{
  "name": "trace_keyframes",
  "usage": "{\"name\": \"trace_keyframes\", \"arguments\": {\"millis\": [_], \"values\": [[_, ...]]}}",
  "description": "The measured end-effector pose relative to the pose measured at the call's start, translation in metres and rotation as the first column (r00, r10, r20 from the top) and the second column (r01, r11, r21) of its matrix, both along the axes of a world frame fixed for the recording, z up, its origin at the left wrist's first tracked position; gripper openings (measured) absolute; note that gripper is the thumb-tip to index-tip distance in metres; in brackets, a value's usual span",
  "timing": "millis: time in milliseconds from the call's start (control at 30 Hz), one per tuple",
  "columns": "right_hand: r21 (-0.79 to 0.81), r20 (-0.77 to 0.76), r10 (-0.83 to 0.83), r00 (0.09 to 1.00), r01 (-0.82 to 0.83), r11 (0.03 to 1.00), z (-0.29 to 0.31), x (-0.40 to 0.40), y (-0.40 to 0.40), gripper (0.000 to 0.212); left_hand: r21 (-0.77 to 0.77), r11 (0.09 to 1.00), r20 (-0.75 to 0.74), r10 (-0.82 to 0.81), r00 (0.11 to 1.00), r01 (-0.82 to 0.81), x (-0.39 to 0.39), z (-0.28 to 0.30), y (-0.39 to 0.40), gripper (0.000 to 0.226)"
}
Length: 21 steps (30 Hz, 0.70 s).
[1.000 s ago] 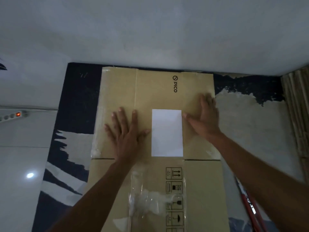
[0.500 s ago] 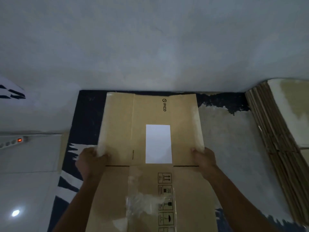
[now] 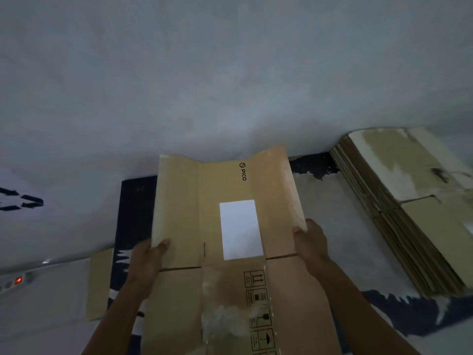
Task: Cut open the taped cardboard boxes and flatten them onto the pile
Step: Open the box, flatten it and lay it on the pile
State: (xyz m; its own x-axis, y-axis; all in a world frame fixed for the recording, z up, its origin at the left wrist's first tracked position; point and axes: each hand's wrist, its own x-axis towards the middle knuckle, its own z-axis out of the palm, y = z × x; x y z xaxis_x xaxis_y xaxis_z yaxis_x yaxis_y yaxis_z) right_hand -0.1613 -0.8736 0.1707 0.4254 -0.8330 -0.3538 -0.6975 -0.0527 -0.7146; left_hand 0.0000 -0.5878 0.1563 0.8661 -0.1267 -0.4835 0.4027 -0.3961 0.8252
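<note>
- One flattened cardboard box (image 3: 230,226) held up between both hands, far end tilted up off the floor w/ its top flaps bowing a bit.
- Left hand (image 3: 148,257) grips the box's left edge: thumb (image 3: 162,244) on top of the card, other fingers hidden under it.
- Right hand (image 3: 308,239) grips the right edge the same way, thumb tip on the top face, rest of fingers tucked under, can't see them.
- So both hands are closed on that one box, one per side, about level w/ each other.
- Between the hands, on the box face: 1 white label (image 3: 240,229), blank as far as I can tell. Beyond it, toward the far end, a "PICO" logo (image 3: 242,171).
- Nearer than the hands, towards the person: a strip of crumpled clear tape (image 3: 225,319) stuck along the card, plus a column of 4–5 black handling symbols (image 3: 258,311) just right of it; lower ones cut off by frame edge.
- Right of the right hand, well apart: 1 pile of flattened boxes (image 3: 399,208), many layers, can't count them exactly, top sheet patchy and pale.
- Left of the left hand: 1 more piece of flat cardboard (image 3: 98,283) on the floor, partly hidden by the arm.
- Farther left, at frame edge: 1 power strip (image 3: 18,281) w/ 1 red light lit.
- Under it all, a dark floor mat (image 3: 135,211) w/ white smears; pale wall behind.
</note>
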Motion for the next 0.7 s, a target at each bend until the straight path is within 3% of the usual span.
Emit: {"name": "trace_keyframes", "arguments": {"millis": [167,333,700], "values": [[-0.011,0.141,0.006,0.990,-0.005,1.000,0.047,-0.037,-0.024,0.033,-0.049,0.998,0.158,-0.025,0.987,0.033,-0.023,0.060,-0.031,0.007],[-0.103,0.292,0.021,0.956,0.009,0.995,0.088,-0.096,-0.066,0.040,-0.109,0.992,0.231,-0.040,0.972,0.067,-0.071,0.104,-0.087,0.016],[-0.260,0.213,-0.005,0.977,0.062,0.964,0.153,-0.244,-0.212,0.054,-0.175,0.974,0.269,-0.090,0.959,0.141,-0.196,0.147,-0.246,0.015]]}}
